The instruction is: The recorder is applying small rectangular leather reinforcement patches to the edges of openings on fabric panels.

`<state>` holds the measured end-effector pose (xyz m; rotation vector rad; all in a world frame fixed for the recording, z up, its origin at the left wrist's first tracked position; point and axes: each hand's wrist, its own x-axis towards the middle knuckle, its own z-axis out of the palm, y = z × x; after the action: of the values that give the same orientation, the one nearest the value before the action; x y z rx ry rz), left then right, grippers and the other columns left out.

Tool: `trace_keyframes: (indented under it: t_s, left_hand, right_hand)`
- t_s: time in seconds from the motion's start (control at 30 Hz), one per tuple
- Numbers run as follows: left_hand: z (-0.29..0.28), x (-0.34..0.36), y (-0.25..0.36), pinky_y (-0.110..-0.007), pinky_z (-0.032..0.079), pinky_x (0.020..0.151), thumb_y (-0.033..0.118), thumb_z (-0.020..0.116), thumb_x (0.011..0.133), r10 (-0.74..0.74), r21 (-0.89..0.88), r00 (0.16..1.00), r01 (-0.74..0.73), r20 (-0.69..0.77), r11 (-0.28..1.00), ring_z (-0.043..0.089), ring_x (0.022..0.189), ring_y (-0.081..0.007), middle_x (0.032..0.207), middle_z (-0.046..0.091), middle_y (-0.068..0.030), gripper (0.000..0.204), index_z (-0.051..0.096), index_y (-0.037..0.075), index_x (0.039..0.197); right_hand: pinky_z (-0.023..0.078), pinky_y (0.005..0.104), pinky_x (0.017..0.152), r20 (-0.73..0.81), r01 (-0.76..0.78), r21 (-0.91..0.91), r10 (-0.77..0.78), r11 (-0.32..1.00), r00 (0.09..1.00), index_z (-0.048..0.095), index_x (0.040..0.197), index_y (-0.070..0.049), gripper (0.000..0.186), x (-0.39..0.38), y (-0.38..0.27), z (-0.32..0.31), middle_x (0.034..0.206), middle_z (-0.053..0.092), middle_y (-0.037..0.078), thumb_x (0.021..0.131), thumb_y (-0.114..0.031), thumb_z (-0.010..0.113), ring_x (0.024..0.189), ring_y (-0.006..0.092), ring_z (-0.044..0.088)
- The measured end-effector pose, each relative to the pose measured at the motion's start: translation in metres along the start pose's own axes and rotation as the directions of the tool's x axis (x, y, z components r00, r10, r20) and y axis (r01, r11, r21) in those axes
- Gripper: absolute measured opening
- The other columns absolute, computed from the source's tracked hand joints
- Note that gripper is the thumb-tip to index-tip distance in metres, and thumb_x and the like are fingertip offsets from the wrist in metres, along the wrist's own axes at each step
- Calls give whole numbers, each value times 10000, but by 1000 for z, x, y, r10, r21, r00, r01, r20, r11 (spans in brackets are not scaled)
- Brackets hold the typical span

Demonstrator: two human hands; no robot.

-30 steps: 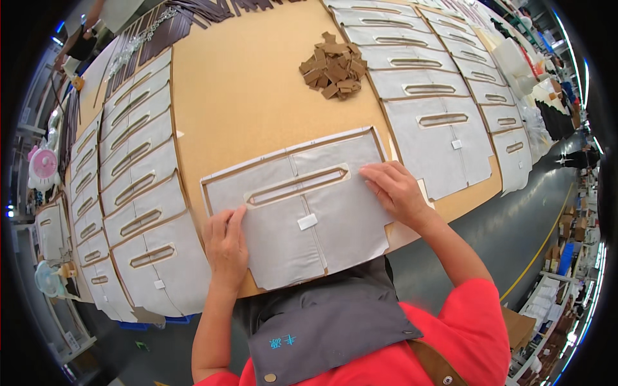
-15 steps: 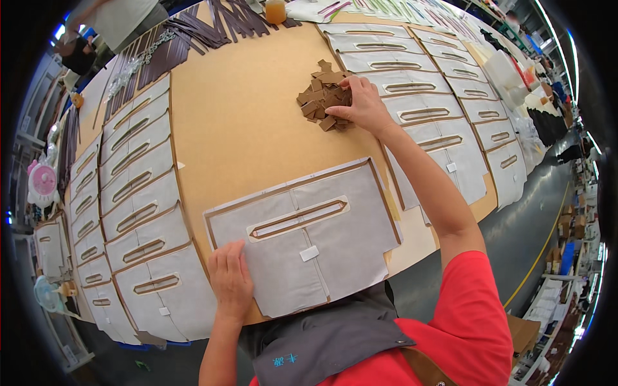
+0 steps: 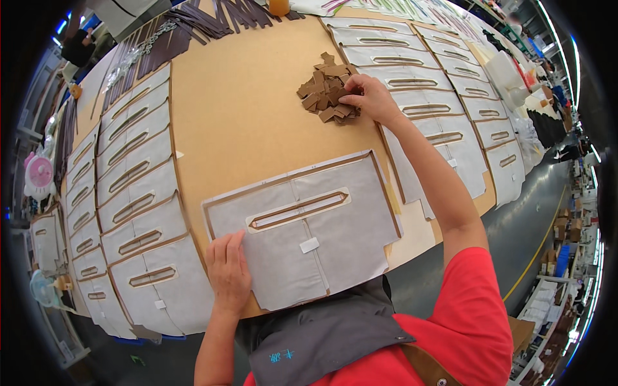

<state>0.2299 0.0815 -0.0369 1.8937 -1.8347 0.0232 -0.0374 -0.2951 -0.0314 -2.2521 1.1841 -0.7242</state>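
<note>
A grey fabric panel (image 3: 264, 270) with brown edges lies in front of me. It has a long slot framed in brown (image 3: 299, 210) and a small white tag (image 3: 309, 245) below that. My left hand (image 3: 228, 270) rests at the panel's left edge, its fingers stretched out flat. Beyond the panel, my right hand (image 3: 371, 98) is at the right side of a heap of small flat brown pieces (image 3: 325, 90). Its thumb and fingers are curled in a pinch against the heap. What lies between the fingertips is too small to make out.
Overlapping rows of similar grey panels lie at the left (image 3: 138, 212) and right (image 3: 425, 96). Dark brown strips (image 3: 193, 26) and an orange container (image 3: 279, 8) are at the far edge. A pink fan (image 3: 40, 172) stands off to the left.
My right hand has shifted slightly right, and its thumb and fingers have drawn closer together at the heap. My left hand still rests by the panel's edge.
</note>
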Motion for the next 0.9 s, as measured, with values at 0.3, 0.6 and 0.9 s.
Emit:
trace_keyframes:
  t_s: [0.3,0.6,0.9]
  left_hand:
    - [-11,5,6,-404,445,966,11,642,888,-66,-56,996,63,-56,996,564,1095,-314,1152,607,-129,341,619,45,1226]
    - [-3,99,49,-331,453,995,42,617,947,-244,-741,959,266,142,616,571,1151,-224,1230,599,-108,302,597,0,1245]
    - [35,187,99,-411,453,1072,343,579,1000,-172,-644,721,452,671,-618,543,1217,-263,1243,582,-140,499,488,20,1370]
  right_hand:
    - [500,289,729,67,-164,327,150,931,986,662,934,-19,219,8,3,-15,836,662,26,812,-138,800,782,125,601]
    - [419,237,657,124,-338,605,334,721,934,677,942,-76,196,16,10,-27,860,642,-29,843,-182,808,779,73,557]
    - [411,219,678,505,-399,537,96,743,858,673,952,-108,169,-26,-98,-55,870,646,-51,849,-165,794,800,38,555]
